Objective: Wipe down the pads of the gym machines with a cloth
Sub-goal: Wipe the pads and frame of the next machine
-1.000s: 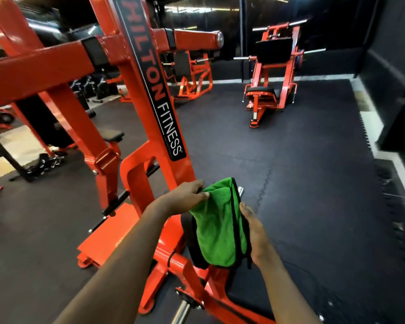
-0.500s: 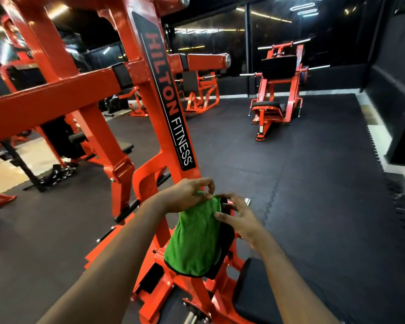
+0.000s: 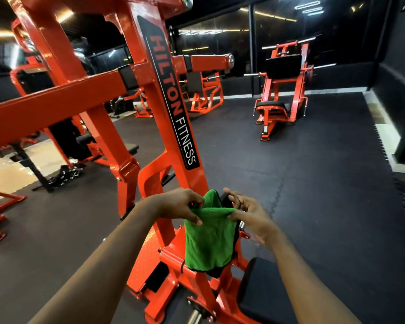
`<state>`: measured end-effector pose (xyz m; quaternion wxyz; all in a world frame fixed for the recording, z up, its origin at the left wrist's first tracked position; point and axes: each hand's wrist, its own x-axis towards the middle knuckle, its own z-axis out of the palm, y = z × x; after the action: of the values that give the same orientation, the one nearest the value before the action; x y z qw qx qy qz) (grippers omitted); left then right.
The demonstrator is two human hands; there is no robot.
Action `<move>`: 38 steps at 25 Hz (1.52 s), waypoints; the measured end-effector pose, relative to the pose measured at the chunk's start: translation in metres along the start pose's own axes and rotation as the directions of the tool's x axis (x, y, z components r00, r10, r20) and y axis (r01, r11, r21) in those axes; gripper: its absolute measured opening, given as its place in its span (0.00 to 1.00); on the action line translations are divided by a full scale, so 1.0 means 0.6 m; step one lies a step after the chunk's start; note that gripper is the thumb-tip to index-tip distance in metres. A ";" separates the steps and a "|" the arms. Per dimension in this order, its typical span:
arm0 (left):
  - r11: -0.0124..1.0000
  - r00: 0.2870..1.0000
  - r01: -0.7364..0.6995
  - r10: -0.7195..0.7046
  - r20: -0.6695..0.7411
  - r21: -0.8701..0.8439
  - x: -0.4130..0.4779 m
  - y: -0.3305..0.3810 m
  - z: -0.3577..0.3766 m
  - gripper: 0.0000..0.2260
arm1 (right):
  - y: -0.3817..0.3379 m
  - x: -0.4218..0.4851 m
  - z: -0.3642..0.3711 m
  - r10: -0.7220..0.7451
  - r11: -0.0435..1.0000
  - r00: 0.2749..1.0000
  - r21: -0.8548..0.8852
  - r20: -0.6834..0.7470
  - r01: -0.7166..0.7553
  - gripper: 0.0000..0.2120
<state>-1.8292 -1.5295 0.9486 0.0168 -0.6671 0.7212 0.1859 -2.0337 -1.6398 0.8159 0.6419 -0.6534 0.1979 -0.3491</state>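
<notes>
1. Dark rubber tile flooring (image 3: 302, 183) covers the gym room; black walls and dark glass panels with reflected strip lights close the far side, and a pale floor patch shows at the left edge.
2. Orange steel gym machine (image 3: 117, 94), nearest item: a slanted upright post carries a black label strip (image 3: 173, 106) reading "HILTON FITNESS"; a thick orange crossbeam runs from the post toward the left edge.
3. Black padded seat (image 3: 264, 298), part of the same machine, low and right of the post base, just beside the right forearm.
4. Green microfibre cloth with dark edging (image 3: 209, 239): hangs in front of the post's lower section, draped over a dark part of the machine that is mostly hidden behind it; the cloth's upper edge is stretched between the two hands.
5. Left hand (image 3: 180, 205): fingers curled, pinching the cloth's upper left edge between thumb and fingertips.
6. Right hand (image 3: 250, 213): thumb and forefinger nip the cloth's upper right edge; the other fingers are spread and raised off it.
7. Second orange machine with black back pad and seat (image 3: 281, 90): stands well apart on the far right of the floor, near the glass wall.
8. Third orange frame (image 3: 204, 97): far centre, partly hidden behind the nearest post.
9. Black bench and further orange frames (image 3: 33, 160): left side, behind the crossbeam; detail unclear.
</notes>
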 end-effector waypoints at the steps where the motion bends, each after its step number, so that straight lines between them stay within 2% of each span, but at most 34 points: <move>1: 1.000 1.000 -0.004 0.004 0.017 -0.007 0.000 0.004 0.000 0.16 | -0.003 -0.001 0.000 0.014 0.999 0.999 0.042 0.029 -0.015 0.11; 3: 1.000 0.999 -0.018 0.019 0.044 -0.021 0.002 0.011 -0.003 0.17 | -0.007 -0.003 0.003 0.026 0.994 0.996 0.105 0.082 -0.035 0.10; 6: 1.000 0.999 -0.017 0.018 0.034 -0.003 0.007 0.011 -0.007 0.15 | 0.002 0.001 0.002 0.028 0.994 0.996 0.106 0.084 -0.037 0.14; 9: 0.999 0.994 -0.035 0.032 -0.105 -0.025 0.011 -0.002 -0.006 0.15 | 0.012 0.007 -0.003 0.065 0.994 0.996 0.080 0.059 -0.070 0.12; 12: 0.998 0.978 0.005 -0.017 -0.208 -0.060 0.015 -0.014 -0.002 0.18 | 0.018 0.010 -0.003 0.090 0.992 0.994 0.082 0.064 -0.095 0.14; 17: 1.000 0.968 -0.007 -0.001 -0.251 -0.030 0.047 -0.029 0.017 0.10 | 0.036 0.008 -0.007 0.128 0.966 0.988 0.238 -0.080 -0.106 0.15; 19: 1.000 0.966 -0.011 0.004 -0.260 -0.028 0.065 -0.032 0.028 0.08 | 0.056 0.005 0.000 0.158 0.963 0.966 0.248 -0.203 -0.106 0.08; 23: 1.000 0.970 0.006 -0.010 -0.245 -0.016 0.117 -0.038 0.056 0.09 | 0.132 0.000 0.014 0.214 0.970 0.850 0.206 -0.481 -0.127 0.11; 26: 1.000 0.983 0.011 -0.012 -0.183 -0.006 0.166 -0.056 0.080 0.09 | 0.197 -0.002 0.037 0.214 0.977 0.704 0.164 -0.677 -0.139 0.14; 29: 0.999 0.998 -0.035 0.037 -0.058 0.042 0.224 -0.067 0.085 0.10 | 0.234 0.000 0.081 0.063 0.985 0.613 -0.048 -0.787 -0.163 0.18; 31: 0.995 0.995 -0.070 0.065 0.069 0.075 0.273 -0.075 0.080 0.11 | 0.263 0.008 0.114 -0.060 0.972 0.555 -0.175 -0.830 -0.155 0.27; 32: 0.989 0.988 -0.084 0.066 0.142 0.124 0.297 -0.077 0.077 0.12 | 0.273 0.018 0.128 -0.089 0.965 0.553 -0.209 -0.828 -0.159 0.32; 34: 0.970 0.977 -0.106 0.060 0.205 0.218 0.340 -0.088 0.072 0.12 | 0.299 0.056 0.151 -0.019 0.964 0.627 -0.181 -0.779 -0.195 0.41; 36: 0.957 0.991 -0.075 0.039 0.132 0.280 0.367 -0.106 0.069 0.10 | 0.325 0.097 0.169 0.072 0.972 0.717 -0.111 -0.693 -0.205 0.41; 38: 0.946 0.999 -0.014 0.028 -0.038 0.323 0.364 -0.120 0.056 0.11 | 0.333 0.124 0.184 0.113 0.981 0.711 -0.034 -0.695 -0.189 0.37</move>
<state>-1.7910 -1.7312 0.8402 0.1085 -0.6514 0.7492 0.0516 -1.8668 -1.6346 0.6432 0.5142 -0.4904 0.4924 -0.5027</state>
